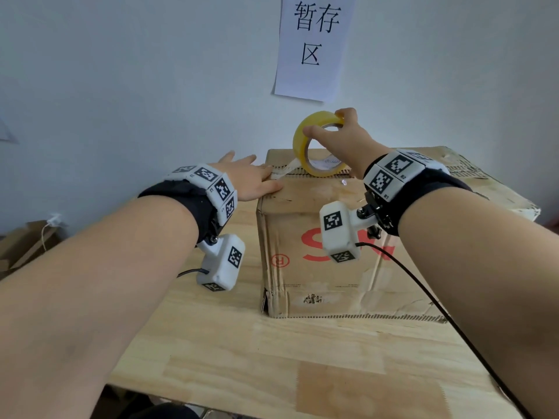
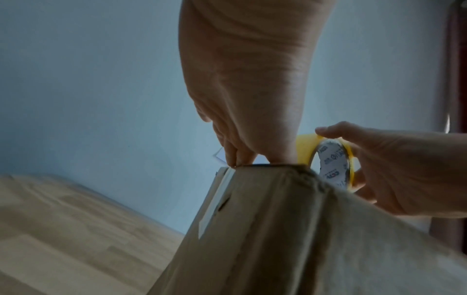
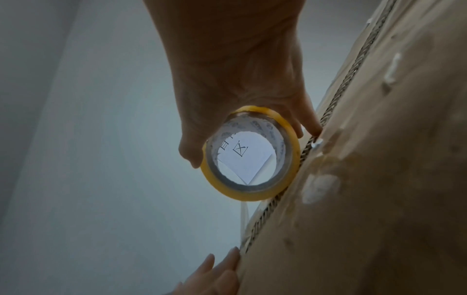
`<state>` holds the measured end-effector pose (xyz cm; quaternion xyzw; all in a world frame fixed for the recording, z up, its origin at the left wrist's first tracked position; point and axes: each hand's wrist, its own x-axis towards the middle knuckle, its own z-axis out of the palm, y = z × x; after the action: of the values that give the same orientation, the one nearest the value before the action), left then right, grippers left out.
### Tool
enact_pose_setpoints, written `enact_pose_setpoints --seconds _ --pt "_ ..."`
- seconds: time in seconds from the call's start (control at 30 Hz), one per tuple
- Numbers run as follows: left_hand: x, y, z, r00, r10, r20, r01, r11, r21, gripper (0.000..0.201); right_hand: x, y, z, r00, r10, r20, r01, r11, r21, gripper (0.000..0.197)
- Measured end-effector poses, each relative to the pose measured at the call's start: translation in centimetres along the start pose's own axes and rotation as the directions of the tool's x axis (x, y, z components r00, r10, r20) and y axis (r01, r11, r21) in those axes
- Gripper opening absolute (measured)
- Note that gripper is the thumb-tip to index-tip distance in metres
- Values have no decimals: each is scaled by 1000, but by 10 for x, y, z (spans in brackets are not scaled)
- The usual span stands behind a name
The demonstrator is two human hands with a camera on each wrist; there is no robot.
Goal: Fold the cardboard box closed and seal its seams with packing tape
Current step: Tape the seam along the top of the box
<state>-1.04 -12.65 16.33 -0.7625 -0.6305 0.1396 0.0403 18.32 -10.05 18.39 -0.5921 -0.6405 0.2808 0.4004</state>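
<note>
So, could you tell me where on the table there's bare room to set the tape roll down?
The wooden table lies bare in front of the cardboard box, and also left of it beneath the left hand. The box top is crowded: both hands and the tape roll, gripped by the right hand.

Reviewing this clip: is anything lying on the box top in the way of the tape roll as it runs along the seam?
Nothing visible does. The right hand holds the tape roll on the top seam of the cardboard box; the left hand presses the tape end at the left corner, behind the roll. To the right, the wrist hides part of the seam.
</note>
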Motion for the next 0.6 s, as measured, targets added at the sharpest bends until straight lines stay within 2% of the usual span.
enact_pose_setpoints --seconds 0.17,0.3,0.43,0.6 --pt "6 21 2 999 -34 -34 28 989 -147 55 -2 -2 -8 998 46 32 -47 998 34 81" --pt "12 37 2 997 -76 -33 67 974 -215 65 1 -4 -8 998 51 48 -53 997 49 86" --pt "14 28 5 998 -58 -27 51 973 -225 67 4 -5 -1 1000 19 13 -20 1000 21 84" --pt "8 5 12 994 -106 -5 102 967 -232 67 4 -17 15 1000 -15 10 15 1000 16 80"
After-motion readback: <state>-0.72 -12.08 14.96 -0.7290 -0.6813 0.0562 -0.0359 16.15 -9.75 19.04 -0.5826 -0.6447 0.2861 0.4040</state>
